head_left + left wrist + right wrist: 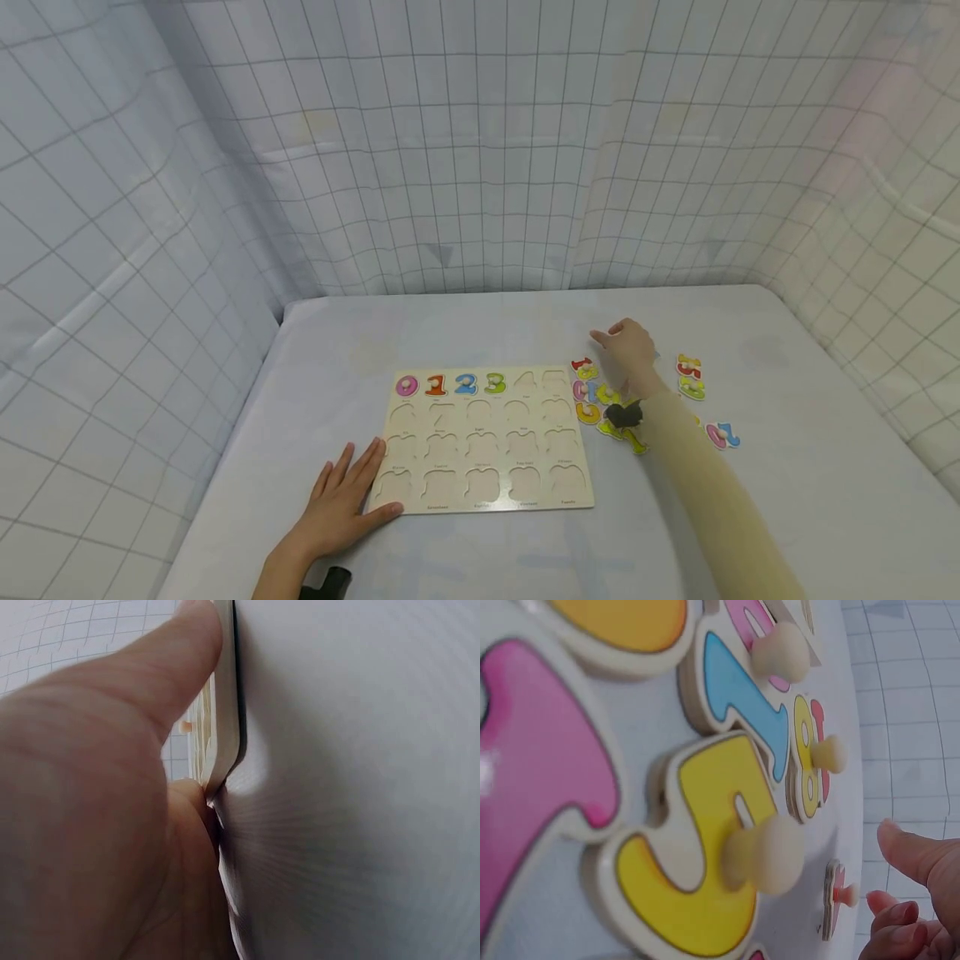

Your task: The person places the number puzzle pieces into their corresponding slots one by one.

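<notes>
A wooden number puzzle board (480, 425) lies on the table, with 0, 1, 2 and 3 filling the first recesses of its far row. My left hand (341, 504) rests spread at its near left corner; the thumb (176, 656) lies along the board's edge in the left wrist view. My right hand (630, 346) reaches over the loose number pieces right of the board. Its thumb stands apart from the loosely bent fingers (900, 937), with nothing between them. A red knobbed piece (835, 896) is near those fingertips in the right wrist view.
Loose pieces cluster by the board's right edge, including a yellow 5 (697, 855) and a yellow-and-red 18 (808, 761). Farther right lie a red-and-orange 15 (688, 367), a green piece (692, 388) and a pink-and-blue piece (722, 435). White gridded cloth (480, 167) walls the table's back and sides.
</notes>
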`<state>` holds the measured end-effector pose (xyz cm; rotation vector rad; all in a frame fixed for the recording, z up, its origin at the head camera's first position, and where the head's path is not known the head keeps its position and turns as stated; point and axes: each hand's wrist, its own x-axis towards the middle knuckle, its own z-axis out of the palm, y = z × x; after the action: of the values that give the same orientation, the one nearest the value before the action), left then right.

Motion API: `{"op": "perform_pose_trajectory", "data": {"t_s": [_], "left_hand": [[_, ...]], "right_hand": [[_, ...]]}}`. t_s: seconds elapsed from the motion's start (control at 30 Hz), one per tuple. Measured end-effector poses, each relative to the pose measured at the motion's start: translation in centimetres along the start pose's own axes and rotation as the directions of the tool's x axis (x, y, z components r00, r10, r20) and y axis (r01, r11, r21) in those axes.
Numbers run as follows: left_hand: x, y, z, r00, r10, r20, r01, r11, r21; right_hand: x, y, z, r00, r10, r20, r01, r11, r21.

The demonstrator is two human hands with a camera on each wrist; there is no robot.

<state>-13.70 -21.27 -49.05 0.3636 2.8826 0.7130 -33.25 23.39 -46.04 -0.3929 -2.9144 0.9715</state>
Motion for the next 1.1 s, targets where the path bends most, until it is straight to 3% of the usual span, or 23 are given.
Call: {"op": "perform_pose_trajectory", "data": {"t_s": [0.4, 0.93, 1.1], "left_hand": [[-0.1, 0.0, 0.0, 1.000, 0.004, -0.008, -0.004, 1.000, 0.005], [-0.3, 0.4, -0.1, 1.000, 0.001, -0.008, -0.001, 1.000, -0.003], [-0.3, 0.3, 0.0, 1.000, 0.010, -0.025, -0.010, 1.000, -0.005]], "right_hand": [[0.1, 0.5, -0.5, 0.997, 0.073, 0.003, -0.073, 0.994, -0.085], [0.8, 1.4, -0.2, 0.998, 0.058, -0.008, -0.059, 0.996, -0.068], [0.6, 0.9, -0.3, 1.000, 0.001, 0.007, -0.001, 0.999, -0.046]]}}
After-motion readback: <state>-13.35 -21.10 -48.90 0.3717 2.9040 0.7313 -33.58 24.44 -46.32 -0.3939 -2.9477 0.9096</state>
